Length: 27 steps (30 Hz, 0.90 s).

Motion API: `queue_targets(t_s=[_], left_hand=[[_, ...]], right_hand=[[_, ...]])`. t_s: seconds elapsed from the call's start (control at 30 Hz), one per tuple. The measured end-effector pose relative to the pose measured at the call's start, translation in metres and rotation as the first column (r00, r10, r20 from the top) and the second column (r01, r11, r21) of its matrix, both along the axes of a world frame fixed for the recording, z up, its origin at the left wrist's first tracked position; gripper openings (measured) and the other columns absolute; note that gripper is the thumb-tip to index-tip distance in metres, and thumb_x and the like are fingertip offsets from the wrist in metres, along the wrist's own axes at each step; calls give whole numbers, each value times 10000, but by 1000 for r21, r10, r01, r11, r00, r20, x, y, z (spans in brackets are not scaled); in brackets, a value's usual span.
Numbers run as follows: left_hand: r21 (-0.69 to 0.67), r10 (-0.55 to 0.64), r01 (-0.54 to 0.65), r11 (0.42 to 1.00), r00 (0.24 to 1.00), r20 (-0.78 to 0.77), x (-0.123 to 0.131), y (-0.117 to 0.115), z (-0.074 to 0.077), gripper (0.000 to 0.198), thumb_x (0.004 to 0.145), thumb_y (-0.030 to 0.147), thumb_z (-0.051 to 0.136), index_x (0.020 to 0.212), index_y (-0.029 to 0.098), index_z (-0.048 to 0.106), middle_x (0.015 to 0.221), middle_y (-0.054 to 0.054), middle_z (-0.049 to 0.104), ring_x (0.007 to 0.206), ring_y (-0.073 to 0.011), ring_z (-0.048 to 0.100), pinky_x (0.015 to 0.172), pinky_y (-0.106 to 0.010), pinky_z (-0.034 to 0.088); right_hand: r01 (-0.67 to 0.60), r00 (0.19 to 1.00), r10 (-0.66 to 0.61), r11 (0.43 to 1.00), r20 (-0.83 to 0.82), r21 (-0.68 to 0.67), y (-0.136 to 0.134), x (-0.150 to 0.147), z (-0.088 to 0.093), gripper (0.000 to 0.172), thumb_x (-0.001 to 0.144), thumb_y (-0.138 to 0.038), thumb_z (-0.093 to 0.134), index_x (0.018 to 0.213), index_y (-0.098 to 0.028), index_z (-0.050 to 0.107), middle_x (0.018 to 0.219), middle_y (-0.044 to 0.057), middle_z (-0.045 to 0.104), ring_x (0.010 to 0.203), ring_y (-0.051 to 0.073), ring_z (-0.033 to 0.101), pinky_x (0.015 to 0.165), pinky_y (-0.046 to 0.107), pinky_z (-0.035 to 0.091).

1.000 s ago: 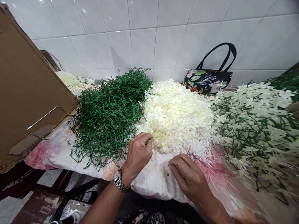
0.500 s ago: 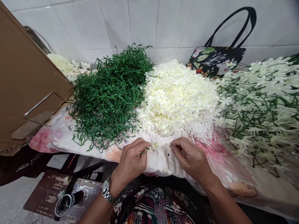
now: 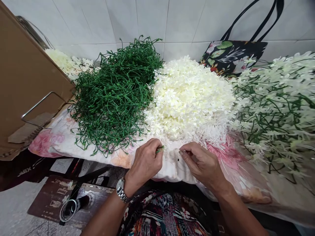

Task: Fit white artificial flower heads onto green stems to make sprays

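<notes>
My left hand (image 3: 147,158), with a watch on its wrist, is closed around a green artificial stem (image 3: 159,149); only its tip shows past the fingers. A short gap to the right, my right hand (image 3: 200,162) pinches thumb and forefinger together, and whatever is between them is too small to make out. Both hands are over the front of the flowered cloth (image 3: 169,168). Beyond the left hand lies a heap of green plastic stems (image 3: 115,95). Behind both hands is a pile of cream-white artificial blossoms (image 3: 192,95), with thin white strands at its front right.
Finished-looking sprays of white flowers on green stems (image 3: 278,114) lie at the right. A black floral bag (image 3: 233,57) leans against the tiled wall (image 3: 137,23). At the left stands a cardboard box (image 3: 29,75). A glass (image 3: 70,209) stands low on a brown stool (image 3: 49,200).
My left hand has shifted right, closer to my right hand. A pale blossom seen by its fingertips earlier is no longer distinct. The whole view has tilted slightly.
</notes>
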<state>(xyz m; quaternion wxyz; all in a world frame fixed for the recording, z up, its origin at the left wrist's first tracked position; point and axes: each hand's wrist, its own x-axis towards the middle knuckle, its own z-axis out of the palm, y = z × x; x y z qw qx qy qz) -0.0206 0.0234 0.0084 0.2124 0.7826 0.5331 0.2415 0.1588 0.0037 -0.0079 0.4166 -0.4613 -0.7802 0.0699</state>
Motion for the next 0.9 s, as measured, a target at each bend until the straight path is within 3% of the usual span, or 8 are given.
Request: queue_targets(t_s=[0.3,0.53,0.73,0.9], left_hand=[[30,21,-27,999,987,162,-2,-2,1,169,778,106,463,642,184,524,589,15,548,559,-123,509,544,-225,371],[36,48,-65,997,935,352,-3,-5,-3,155,770,116,505,680,169,620,649,-15,622,599,-125,552,583,-223,410],[-224,259,-170,960,842,473,5,-7,8,147,718,165,537,573,168,560,541,36,511,513,-94,443,495,-199,338],[-416,351,-104,904,736,579,14,-12,15,154,675,195,554,528,154,532,498,47,444,491,-83,389,470,-190,323]], right_hand=[[7,1000,-7,1000,3,3,-1,0,0,118,840,-107,483,785,-183,554,635,16,583,562,108,536,516,224,443],[22,998,-25,999,-55,-49,-1,2,3,117,840,-122,485,778,-183,563,632,13,589,560,108,548,521,225,452],[-3,950,-70,972,-304,-234,-14,-7,15,58,831,-186,547,800,-186,596,676,10,631,602,119,600,552,225,489],[-21,913,-39,990,-407,-142,-14,-25,18,58,825,-149,547,810,-189,586,817,46,634,777,151,613,676,284,514]])
